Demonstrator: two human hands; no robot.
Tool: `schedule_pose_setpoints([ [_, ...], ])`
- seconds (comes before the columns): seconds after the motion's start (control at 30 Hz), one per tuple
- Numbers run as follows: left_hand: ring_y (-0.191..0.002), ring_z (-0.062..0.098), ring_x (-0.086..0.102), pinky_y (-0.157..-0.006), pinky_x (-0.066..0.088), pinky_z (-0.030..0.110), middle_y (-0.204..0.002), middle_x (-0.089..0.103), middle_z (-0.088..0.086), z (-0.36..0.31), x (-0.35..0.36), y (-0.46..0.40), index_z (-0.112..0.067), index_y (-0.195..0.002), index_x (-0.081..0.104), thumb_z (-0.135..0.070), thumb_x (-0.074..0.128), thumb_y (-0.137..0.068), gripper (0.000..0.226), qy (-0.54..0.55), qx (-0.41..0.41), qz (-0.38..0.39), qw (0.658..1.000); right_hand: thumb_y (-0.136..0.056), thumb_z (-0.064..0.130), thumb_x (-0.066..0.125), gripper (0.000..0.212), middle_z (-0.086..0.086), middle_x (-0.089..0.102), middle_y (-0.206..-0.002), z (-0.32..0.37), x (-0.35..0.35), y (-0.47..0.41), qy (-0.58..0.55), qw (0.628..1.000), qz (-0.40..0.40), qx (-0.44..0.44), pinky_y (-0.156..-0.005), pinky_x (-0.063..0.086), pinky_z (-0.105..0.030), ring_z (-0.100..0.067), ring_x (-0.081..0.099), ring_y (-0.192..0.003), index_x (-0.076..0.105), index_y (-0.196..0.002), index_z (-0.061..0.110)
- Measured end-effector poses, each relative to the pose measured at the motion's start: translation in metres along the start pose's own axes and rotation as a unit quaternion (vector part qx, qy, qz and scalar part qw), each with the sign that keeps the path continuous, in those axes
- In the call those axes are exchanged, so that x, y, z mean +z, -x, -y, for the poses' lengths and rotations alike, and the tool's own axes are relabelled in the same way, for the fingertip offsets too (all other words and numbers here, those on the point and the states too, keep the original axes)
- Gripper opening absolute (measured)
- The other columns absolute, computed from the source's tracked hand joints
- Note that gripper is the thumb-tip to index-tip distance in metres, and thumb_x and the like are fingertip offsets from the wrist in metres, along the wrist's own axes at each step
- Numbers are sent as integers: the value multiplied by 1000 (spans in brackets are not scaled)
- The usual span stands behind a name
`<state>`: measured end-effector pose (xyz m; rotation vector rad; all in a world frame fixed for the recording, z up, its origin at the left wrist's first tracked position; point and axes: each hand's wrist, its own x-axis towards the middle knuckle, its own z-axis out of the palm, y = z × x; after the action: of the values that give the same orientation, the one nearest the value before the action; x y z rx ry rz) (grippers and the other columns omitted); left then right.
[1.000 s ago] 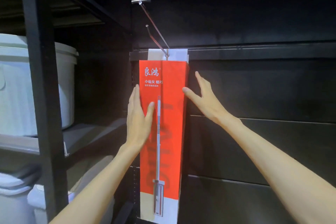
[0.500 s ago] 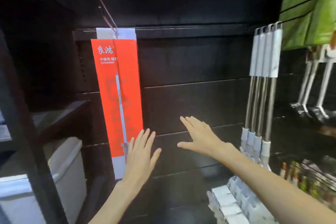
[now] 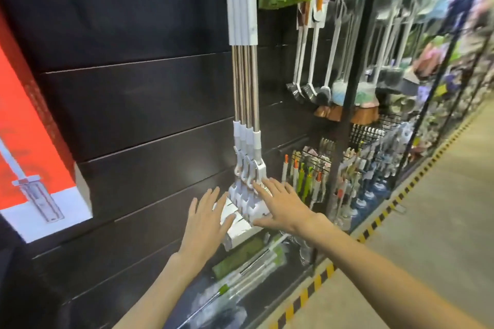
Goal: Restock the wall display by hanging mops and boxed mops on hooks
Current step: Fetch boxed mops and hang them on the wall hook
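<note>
Several mops point(image 3: 244, 83) with white grips and metal poles hang together on the dark slat wall point(image 3: 139, 104). Their white sponge heads point(image 3: 242, 218) cluster low down. My left hand point(image 3: 205, 218) reaches out flat with fingers straight, just left of the heads. My right hand point(image 3: 280, 204) is spread with straight fingers over the right side of the heads, touching or nearly touching them. The red and white boxed mop point(image 3: 34, 168) hangs at the far left, apart from both hands.
Bagged mops point(image 3: 240, 275) lie on the floor under the wall. Brushes and dustpans point(image 3: 315, 61) hang to the right, beyond a black upright post point(image 3: 355, 61). A wire rack of small brushes point(image 3: 307, 173) stands low right. The aisle floor point(image 3: 427, 222) with striped tape runs along the right.
The view has swung right, away from the boxed mop. Both hands left the box and moved right to the heads of the hanging mops.
</note>
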<state>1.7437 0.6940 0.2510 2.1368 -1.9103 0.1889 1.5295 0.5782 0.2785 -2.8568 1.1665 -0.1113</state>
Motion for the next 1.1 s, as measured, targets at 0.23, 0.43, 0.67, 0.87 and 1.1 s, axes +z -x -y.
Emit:
schedule_pose_setpoints([
  [0.23,-153,31,42,-122,36,56,-162,48,6,-163,77,-61,-23,-153,51,-68,20,-100,76,59,101,49,992,-93,78,49,105,-6,3,-177,-154,22,99,-6,993,37,113,-130,3,-57,-30,-3,-164,-5,-169,28],
  [0.43,-163,22,17,-131,9,48,-174,26,-1,-321,121,-107,-30,-165,31,-74,1,-91,91,82,147,92,981,-92,78,51,105,-7,3,-177,-294,23,188,-10,978,60,201,-129,6,-58,-32,-3,-164,-1,-169,28],
  [0.67,-164,22,15,-131,13,51,-175,24,0,-481,164,-160,-27,-165,31,-77,-3,-89,97,93,228,121,962,-64,102,13,130,-8,6,-177,-433,17,277,-17,955,62,289,-128,10,-60,-34,3,-163,2,-169,26],
  [0.87,-165,19,5,-132,1,47,-177,13,-2,-593,212,-216,-29,-168,20,-81,-14,-82,106,110,290,147,939,-63,88,9,123,-8,12,-174,-534,22,319,-21,925,46,377,-127,12,-57,-35,8,-162,8,-168,24],
  [1.1,-164,22,14,-131,6,50,-175,22,0,-697,277,-334,-29,-166,29,-75,4,-89,92,153,332,158,917,-63,90,6,123,-5,9,-176,-674,25,307,-26,886,49,460,-127,12,-57,-29,7,-163,5,-168,27],
])
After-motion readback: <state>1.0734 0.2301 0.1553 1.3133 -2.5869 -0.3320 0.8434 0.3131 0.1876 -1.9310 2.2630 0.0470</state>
